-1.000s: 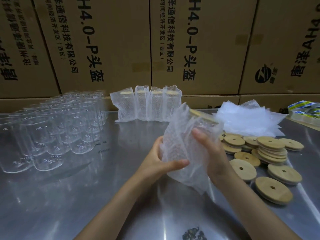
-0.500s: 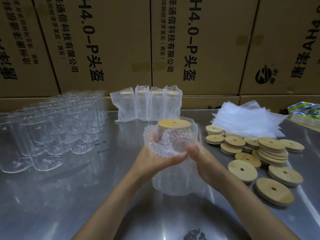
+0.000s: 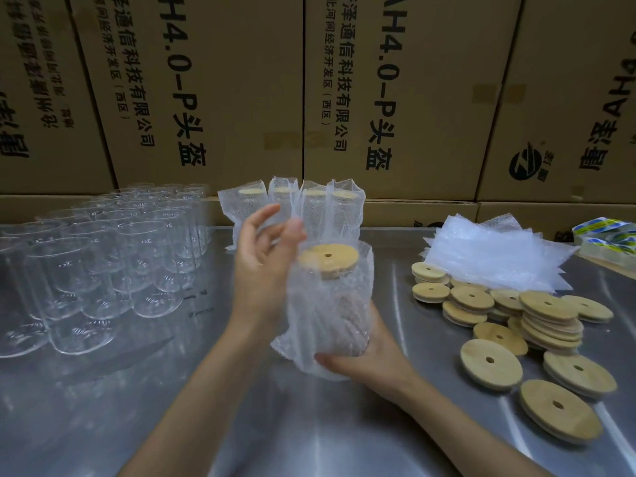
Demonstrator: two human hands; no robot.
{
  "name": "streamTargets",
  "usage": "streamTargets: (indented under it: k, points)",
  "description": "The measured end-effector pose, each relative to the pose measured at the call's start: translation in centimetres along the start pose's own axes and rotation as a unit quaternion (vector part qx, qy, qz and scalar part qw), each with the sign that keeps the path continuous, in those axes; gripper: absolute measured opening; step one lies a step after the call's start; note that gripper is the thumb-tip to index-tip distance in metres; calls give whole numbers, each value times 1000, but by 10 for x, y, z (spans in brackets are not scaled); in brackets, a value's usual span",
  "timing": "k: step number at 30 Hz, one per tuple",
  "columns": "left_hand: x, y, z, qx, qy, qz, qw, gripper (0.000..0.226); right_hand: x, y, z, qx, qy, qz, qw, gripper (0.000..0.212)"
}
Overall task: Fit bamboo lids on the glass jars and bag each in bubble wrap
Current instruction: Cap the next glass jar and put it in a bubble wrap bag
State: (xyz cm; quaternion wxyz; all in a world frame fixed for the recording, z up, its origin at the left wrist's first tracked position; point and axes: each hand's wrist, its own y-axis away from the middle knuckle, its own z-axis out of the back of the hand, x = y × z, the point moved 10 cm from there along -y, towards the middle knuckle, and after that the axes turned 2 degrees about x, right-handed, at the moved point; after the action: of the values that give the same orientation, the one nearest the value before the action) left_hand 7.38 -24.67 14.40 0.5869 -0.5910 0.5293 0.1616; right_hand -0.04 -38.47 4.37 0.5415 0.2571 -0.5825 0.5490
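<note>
A glass jar with a bamboo lid [image 3: 327, 258] stands upright inside a bubble wrap bag [image 3: 330, 304], lifted a little above the steel table. My right hand [image 3: 364, 352] grips the bag's bottom from below and behind, fingers curled round the base. My left hand [image 3: 265, 266] is beside the bag's upper left, fingers spread and relaxed, its palm near or against the wrap; the thumb is blurred next to the lid. The bag's mouth stands loose around the lid.
Several empty glass jars [image 3: 103, 263] crowd the left of the table [image 3: 309, 435]. Several bagged jars [image 3: 296, 208] line the back. Loose bamboo lids [image 3: 516, 321] and a pile of bubble wrap bags [image 3: 495, 256] lie right, tape rolls [image 3: 609, 235] far right. Cardboard boxes [image 3: 413, 98] wall the back.
The bag's mouth has come up past the lid, and the jar is raised higher. My left hand let go of the bag's rim and opened beside it; my right hand shifted under the base.
</note>
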Motion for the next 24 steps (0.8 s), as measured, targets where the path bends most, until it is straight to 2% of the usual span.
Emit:
streamTargets:
  k: [2,4,8,11,14,17,24]
  points:
    - [8,-12,10,-33,23,1,999,24,-6,-10,11,-36,-10,-9,999,78]
    - [30,-18,17,-58,2,14,998,14,-14,-22,26,-83,-23,-16,996,75]
    - [102,-13,22,-41,-107,69,991,10,-35,-53,63,-187,-38,-30,981,71]
    - [144,-18,25,-3,-218,115,969,13,-54,-76,96,-276,-24,-33,960,69]
    - [165,-27,21,35,-282,128,950,19,-77,-97,127,-348,-4,-52,936,87]
    - [178,-29,13,61,-303,135,941,22,-96,-119,153,-387,28,-64,919,98]
    - [188,-44,2,80,-354,125,923,24,-121,-168,187,-435,103,-81,891,92]
